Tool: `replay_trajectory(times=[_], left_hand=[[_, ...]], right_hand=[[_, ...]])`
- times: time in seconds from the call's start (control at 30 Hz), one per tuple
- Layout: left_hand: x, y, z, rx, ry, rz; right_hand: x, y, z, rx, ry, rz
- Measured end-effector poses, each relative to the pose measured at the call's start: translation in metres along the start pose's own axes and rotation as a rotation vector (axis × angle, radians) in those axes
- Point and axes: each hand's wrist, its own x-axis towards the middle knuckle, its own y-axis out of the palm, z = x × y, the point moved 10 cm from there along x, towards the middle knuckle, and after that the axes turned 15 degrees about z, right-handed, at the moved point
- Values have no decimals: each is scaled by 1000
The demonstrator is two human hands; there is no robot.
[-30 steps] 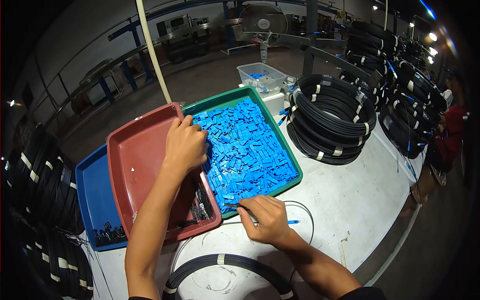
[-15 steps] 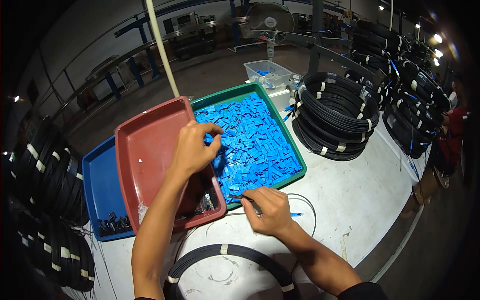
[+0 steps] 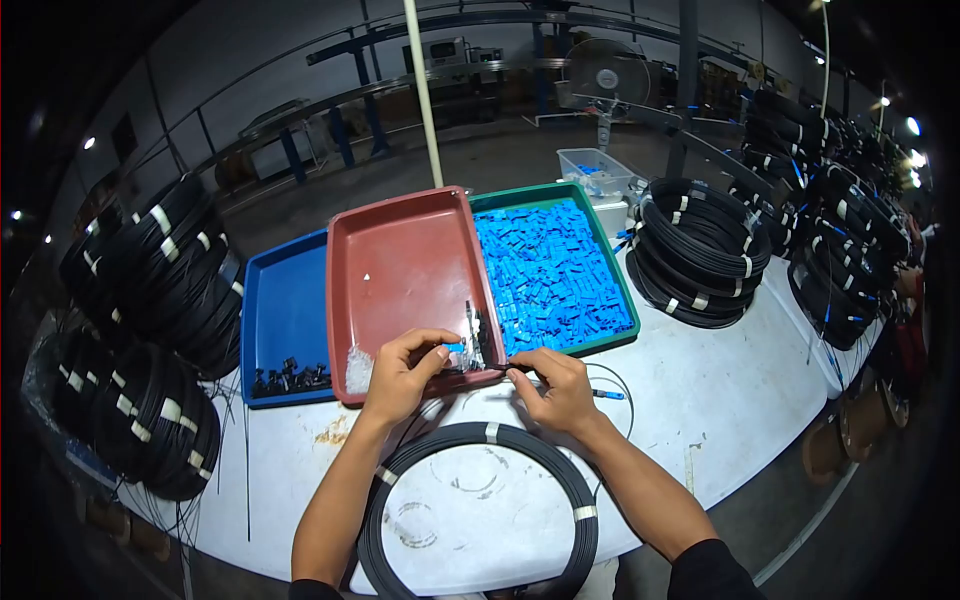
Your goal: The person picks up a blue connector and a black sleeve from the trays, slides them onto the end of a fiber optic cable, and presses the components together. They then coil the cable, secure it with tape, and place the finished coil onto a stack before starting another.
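My left hand [image 3: 402, 378] pinches a small blue connector housing [image 3: 454, 347] over the near edge of the red tray [image 3: 400, 215]. Close by on its right, my right hand [image 3: 553, 392] is closed on the end of a thin black cable [image 3: 503, 367]. The two held pieces are a short way apart. Behind my right hand, the green tray [image 3: 622, 300] is filled with loose blue housings [image 3: 555, 270]. A coil of black cable [image 3: 440, 440] with white tape bands lies in front of me, between my forearms. A blue connector [image 3: 608, 395] sits on a cable right of my right hand.
The blue tray [image 3: 285, 265] at left holds small black parts [image 3: 290, 378]. Clear and black small pieces lie in the red tray. Coil stacks stand at left [image 3: 155, 290] and right [image 3: 695, 255]. A clear plastic box [image 3: 595, 172] stands behind the green tray.
My left hand has come from over the green tray to the red tray's near edge, bringing a blue housing. My right hand keeps its pinch on the cable. The view has turned left.
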Motion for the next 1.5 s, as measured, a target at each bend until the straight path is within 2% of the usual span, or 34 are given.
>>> replay_trajectory(times=[0.1, 0.17, 0.23, 0.3, 0.37, 0.43, 0.5, 0.63, 0.77, 0.9, 1.37, 1.5], left_hand=[[-30, -3, 8, 117, -66, -7], [-47, -3, 28, 20, -80, -29], [-53, -5, 40, 141, -197, -41], [-58, -3, 41, 105, -184, -84], [-60, 5, 47, -41, -163, -34], [-62, 6, 43, 6, -171, -44], [-61, 12, 28, 145, -48, 9], [-62, 14, 9, 254, -16, 26], [-63, 14, 9, 169, 12, 7], [-67, 12, -7, 281, 157, -24], [-70, 13, -15, 296, 201, -71], [-71, 16, -24, 365, 285, -83]], right_hand=[[1, 15, 6, 26, -35, 93], [-2, 25, 9, -25, -136, 95], [-1, 30, 13, -24, -96, 165], [-1, 37, 9, -6, -28, 221], [-1, 40, 15, 10, -48, 234], [-2, 43, 23, 36, -61, 242], [0, 47, 33, 72, -104, 290], [1, 50, 37, 86, -137, 347], [-1, 54, 43, 111, -172, 386], [-2, 56, 51, 129, -153, 415], [-4, 61, 55, 191, -116, 475], [-6, 63, 52, 199, -105, 480]])
